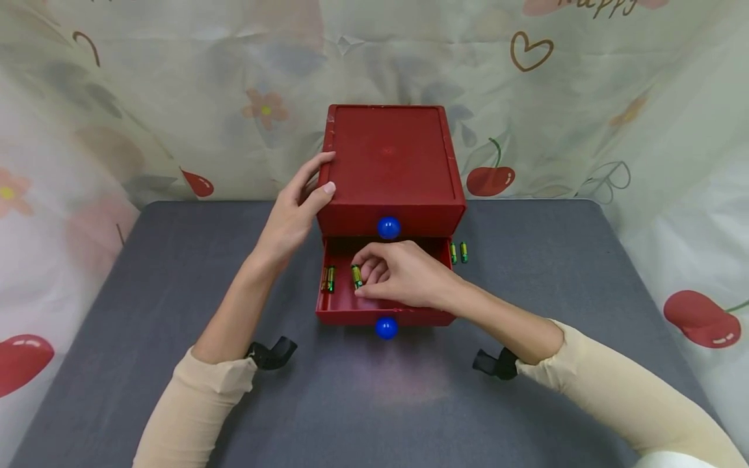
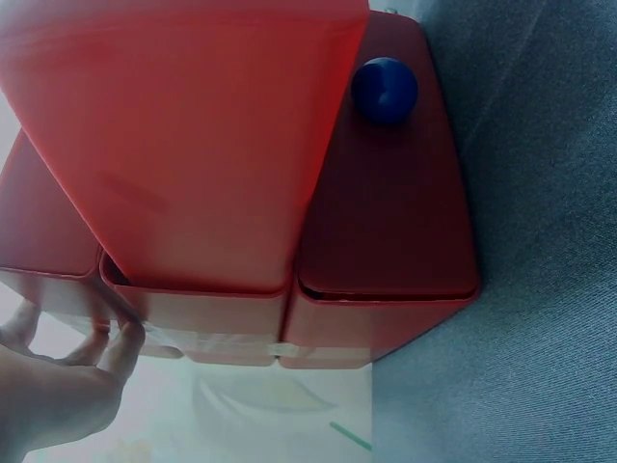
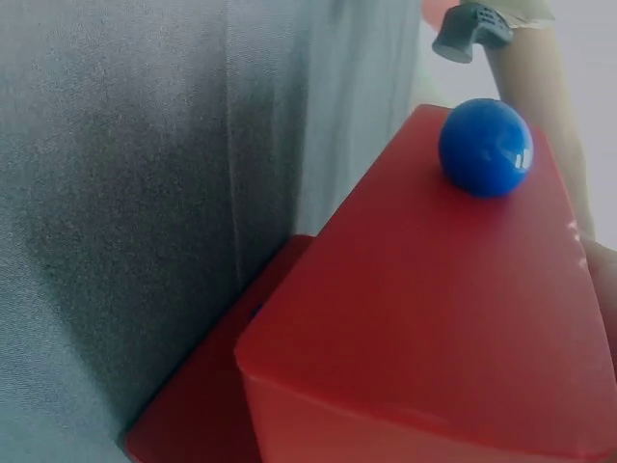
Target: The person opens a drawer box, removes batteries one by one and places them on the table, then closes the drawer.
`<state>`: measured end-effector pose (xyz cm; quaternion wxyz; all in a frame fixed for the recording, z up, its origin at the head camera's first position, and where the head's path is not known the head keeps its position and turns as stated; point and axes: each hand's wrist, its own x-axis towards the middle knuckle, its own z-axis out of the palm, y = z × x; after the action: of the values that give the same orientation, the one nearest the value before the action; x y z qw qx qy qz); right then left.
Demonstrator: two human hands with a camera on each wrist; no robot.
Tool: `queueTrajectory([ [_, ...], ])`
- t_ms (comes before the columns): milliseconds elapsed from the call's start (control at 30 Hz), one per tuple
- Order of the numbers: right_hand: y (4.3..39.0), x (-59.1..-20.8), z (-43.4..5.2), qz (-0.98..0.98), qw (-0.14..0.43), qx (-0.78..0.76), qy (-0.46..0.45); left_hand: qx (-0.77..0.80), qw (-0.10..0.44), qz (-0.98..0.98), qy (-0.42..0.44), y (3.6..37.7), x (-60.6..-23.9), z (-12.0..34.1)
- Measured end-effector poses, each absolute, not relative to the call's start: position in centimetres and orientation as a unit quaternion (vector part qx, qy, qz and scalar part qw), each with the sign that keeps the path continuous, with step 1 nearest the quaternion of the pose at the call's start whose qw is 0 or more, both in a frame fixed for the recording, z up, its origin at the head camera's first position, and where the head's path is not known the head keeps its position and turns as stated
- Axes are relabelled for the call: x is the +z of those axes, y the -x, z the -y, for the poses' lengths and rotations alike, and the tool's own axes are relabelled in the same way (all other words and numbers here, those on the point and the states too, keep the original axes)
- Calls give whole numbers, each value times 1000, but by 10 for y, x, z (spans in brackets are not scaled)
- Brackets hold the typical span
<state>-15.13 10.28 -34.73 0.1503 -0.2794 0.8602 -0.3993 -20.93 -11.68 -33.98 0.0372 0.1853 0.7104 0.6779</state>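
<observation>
A red drawer cabinet (image 1: 386, 156) stands on the table, its middle drawer (image 1: 342, 302) pulled out. My left hand (image 1: 290, 214) rests against the cabinet's left side, thumb and a fingertip at the top edge. In the left wrist view its fingers (image 2: 120, 349) touch the side wall. Over the open drawer, my right hand (image 1: 406, 273) pinches a small green and gold battery (image 1: 357, 277) between thumb and fingers. Another battery (image 1: 331, 279) lies in the drawer along its left wall. The right part of the drawer is hidden under my right hand.
Two more batteries, the outer battery (image 1: 464, 252) and one close to the cabinet, stand out on the grey table (image 1: 544, 279) at right. Blue knobs mark the drawer fronts, including the pulled-out drawer's knob (image 1: 386, 327). A printed curtain (image 1: 205, 84) hangs behind.
</observation>
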Motion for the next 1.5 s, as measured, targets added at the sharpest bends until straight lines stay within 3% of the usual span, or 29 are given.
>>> queueTrajectory([
  [1500, 124, -322, -190, -863, 126, -438, 216, 682, 42, -705, -187, 208, -343, 119],
])
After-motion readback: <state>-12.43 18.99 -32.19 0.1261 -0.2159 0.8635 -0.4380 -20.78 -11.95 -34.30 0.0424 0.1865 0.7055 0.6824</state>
